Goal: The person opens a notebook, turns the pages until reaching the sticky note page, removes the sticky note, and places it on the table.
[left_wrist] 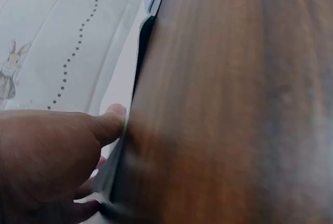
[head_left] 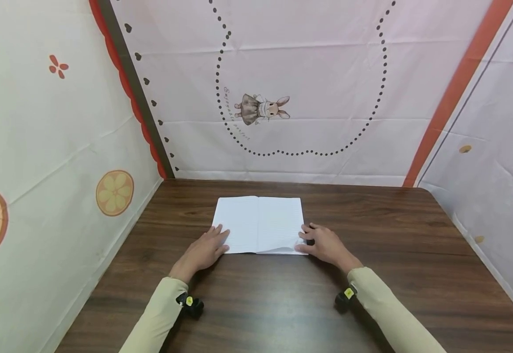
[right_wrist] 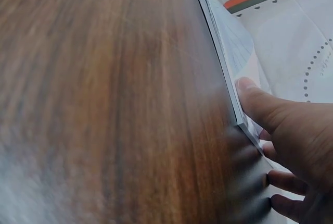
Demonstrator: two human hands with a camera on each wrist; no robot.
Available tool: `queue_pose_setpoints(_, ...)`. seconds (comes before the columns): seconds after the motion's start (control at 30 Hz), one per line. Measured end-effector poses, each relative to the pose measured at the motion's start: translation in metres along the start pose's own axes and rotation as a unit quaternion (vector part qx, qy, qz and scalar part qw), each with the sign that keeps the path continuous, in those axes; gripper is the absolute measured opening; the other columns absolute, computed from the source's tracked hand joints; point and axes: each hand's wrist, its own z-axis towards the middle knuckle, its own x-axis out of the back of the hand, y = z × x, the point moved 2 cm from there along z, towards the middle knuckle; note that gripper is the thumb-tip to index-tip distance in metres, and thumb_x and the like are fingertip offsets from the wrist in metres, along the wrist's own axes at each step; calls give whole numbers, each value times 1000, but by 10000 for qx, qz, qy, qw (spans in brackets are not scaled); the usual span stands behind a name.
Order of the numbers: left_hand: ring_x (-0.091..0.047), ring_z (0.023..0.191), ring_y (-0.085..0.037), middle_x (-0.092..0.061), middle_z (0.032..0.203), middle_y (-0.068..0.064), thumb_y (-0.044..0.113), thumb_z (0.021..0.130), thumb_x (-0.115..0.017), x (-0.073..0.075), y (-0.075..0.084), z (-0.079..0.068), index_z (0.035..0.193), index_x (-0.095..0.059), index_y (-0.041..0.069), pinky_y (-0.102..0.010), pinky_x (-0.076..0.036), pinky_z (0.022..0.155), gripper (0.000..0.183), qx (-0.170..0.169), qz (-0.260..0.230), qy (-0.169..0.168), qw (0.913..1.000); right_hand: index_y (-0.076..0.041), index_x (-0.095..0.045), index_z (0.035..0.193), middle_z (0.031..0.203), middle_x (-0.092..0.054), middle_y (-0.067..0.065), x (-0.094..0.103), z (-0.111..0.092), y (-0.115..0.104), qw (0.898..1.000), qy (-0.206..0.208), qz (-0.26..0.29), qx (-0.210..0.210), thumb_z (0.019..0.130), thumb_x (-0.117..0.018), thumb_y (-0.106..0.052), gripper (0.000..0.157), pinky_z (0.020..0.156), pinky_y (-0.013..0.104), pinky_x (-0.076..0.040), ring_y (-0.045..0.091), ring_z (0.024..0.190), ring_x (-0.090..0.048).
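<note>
An open notebook with white lined pages lies on the dark wooden table, its spine running away from me. At its left side is my left hand; the thumb lies on the page by the near edge, and the other fingers reach round the outer edge. My right hand grips the near right corner. Its thumb is on the page and its fingers are bent along the side. Close to that thumb the top page bulges up slightly. In the left wrist view the dark cover's underside shows along the near edge.
Printed white cloth hangs behind the table and along both sides. The wooden tabletop stretches around the notebook. A small black camera is strapped to each sleeve, the left camera and the right camera low over the table.
</note>
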Motion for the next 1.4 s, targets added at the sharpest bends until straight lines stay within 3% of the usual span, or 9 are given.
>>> queue_pose_setpoints(0.27, -55, 133, -38, -58, 144, -20, 38, 105, -58, 13, 18, 9, 145, -54, 3, -56, -47, 105, 54, 155, 753, 537, 9956, -3, -68, 132, 148, -55, 17, 0, 0, -2, 10000, -27, -53, 0, 92, -75, -43, 57, 111, 60, -40, 42, 142, -45)
queue_pose_setpoints(0.4, -57, 131, -35, -60, 142, -17, 42, 104, -57, 23, 35, 15, 145, -55, 5, -54, -48, 104, 56, 302, 511, 651, 9961, -4, -69, 131, 148, -55, 17, 2, 1, -3, 9999, -78, -72, -78, 91, -76, -43, 56, 112, 60, -39, 42, 142, -45)
queue_pose_setpoints(0.6, -58, 132, -31, -62, 141, -13, 45, 104, -55, 26, 72, 19, 142, -59, 7, -50, -47, 107, 54, -69, 26, 960, 9954, -5, -69, 132, 149, -54, 16, 4, 0, -3, 9998, -120, -83, -161, 91, -76, -42, 56, 112, 61, -38, 41, 143, -44)
queue_pose_setpoints(0.73, -59, 130, -29, -64, 139, -11, 45, 104, -55, 21, 98, 27, 139, -62, 8, -48, -49, 106, 51, -334, -7, 1000, 9944, -5, -69, 132, 149, -55, 16, 4, 1, -3, 9998, -76, -24, -154, 91, -76, -42, 56, 112, 61, -38, 41, 143, -44)
queue_pose_setpoints(1.0, -60, 129, -24, -64, 140, -6, 52, 104, -53, 4, 136, 47, 140, -61, 13, -45, -51, 104, 54, -721, 321, 558, 9953, -5, -69, 132, 148, -55, 16, 0, 3, -3, 9999, -55, -28, -131, 92, -76, -43, 56, 111, 62, -39, 42, 142, -45)
queue_pose_setpoints(1.17, -64, 121, -22, -67, 134, -4, 55, 101, -57, -8, 147, 59, 137, -63, 14, -42, -54, 97, 55, -1026, 628, 448, 9917, -6, -69, 131, 148, -55, 16, 0, 3, -3, 9999, -26, -31, -121, 91, -76, -44, 56, 112, 61, -39, 42, 143, -44)
queue_pose_setpoints(1.4, -67, 110, -20, -71, 124, -2, 65, 92, -64, -28, 148, 75, 134, -66, 16, -38, -56, 87, 64, -1287, 1011, 414, 9856, -5, -70, 130, 147, -55, 19, 1, 3, -1, 10000, 20, -88, -6, 91, -76, -45, 57, 110, 63, -40, 44, 141, -45)
